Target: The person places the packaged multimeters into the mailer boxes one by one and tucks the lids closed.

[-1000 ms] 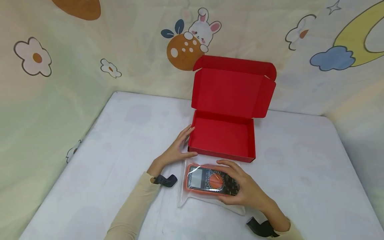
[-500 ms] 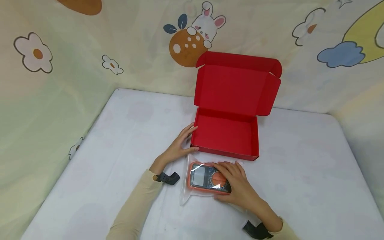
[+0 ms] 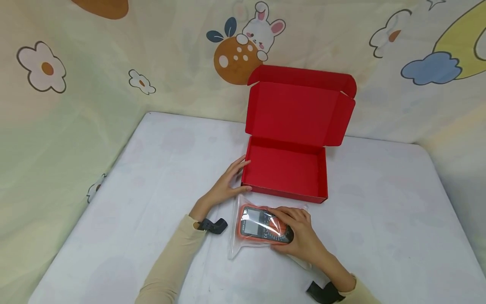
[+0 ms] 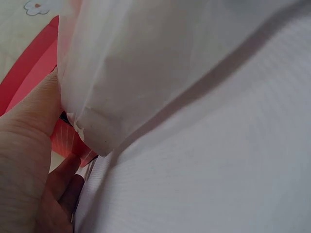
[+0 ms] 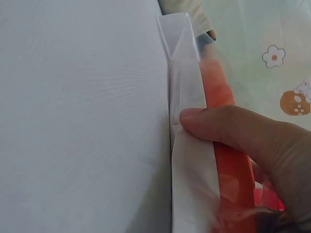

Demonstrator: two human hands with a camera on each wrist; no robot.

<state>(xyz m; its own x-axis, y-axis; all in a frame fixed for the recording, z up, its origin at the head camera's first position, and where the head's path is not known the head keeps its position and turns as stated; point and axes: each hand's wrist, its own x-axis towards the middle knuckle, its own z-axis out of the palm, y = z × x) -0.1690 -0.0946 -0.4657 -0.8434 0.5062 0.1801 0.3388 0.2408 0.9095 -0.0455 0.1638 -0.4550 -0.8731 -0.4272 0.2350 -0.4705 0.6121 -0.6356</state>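
Note:
An orange-and-black multimeter (image 3: 252,226) lies face up in a clear plastic bag (image 3: 234,249), in front of the red box. My right hand (image 3: 300,232) grips its right part through the plastic, fingers over the far side and thumb at the near side, hiding much of the dial. In the right wrist view, the thumb presses on white material (image 5: 194,170) along the orange edge (image 5: 235,174). My left hand (image 3: 224,185) touches the left front corner of the open red box (image 3: 284,169), fingers extended along the left wall and thumb at the front wall.
The box's lid (image 3: 292,112) stands raised at the back, near a fabric wall (image 3: 182,63) printed with cartoons. A white cloth covers the table (image 3: 171,156). A pale flat piece (image 3: 300,261) shows from under the right hand. Black wrist mounts (image 3: 213,226) sit on both wrists.
My right hand has shifted left over the multimeter, its fingers covering more of the dial. The left hand keeps its place on the box. The head view has shifted slightly.

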